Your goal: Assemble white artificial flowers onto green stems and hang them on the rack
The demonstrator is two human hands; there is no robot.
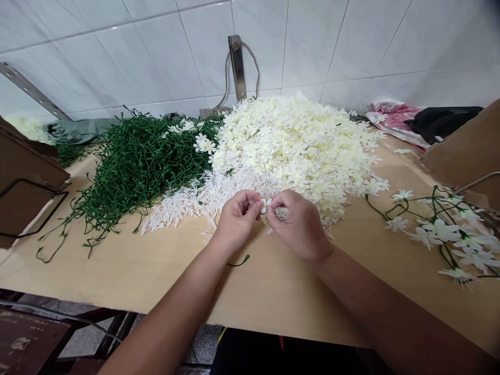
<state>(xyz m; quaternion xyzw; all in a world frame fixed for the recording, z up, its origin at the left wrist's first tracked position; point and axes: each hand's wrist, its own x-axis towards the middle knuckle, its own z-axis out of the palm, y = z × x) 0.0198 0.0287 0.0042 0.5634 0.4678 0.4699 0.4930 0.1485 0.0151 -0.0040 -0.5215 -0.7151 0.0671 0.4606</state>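
My left hand [236, 219] and my right hand [297, 224] meet over the wooden table [156, 271], fingers pinched together on a small white artificial flower [266, 204]. A thin green stem [240, 262] hangs down from under my left hand and curls on the table. Just behind my hands lies a spread of white plastic stamen pieces [187, 203]. Beyond that rises a big heap of cream-white flower petals [297, 140]. A large pile of green plastic stems [136, 161] lies to the left of the petals.
Finished stems with white flowers [441, 229] lie at the right. Cardboard boxes stand at the left edge [27, 177] and the right edge [464, 151]. Pink and black cloth [414, 120] lies against the white tiled wall. A metal bracket [236, 62] is fixed to the wall.
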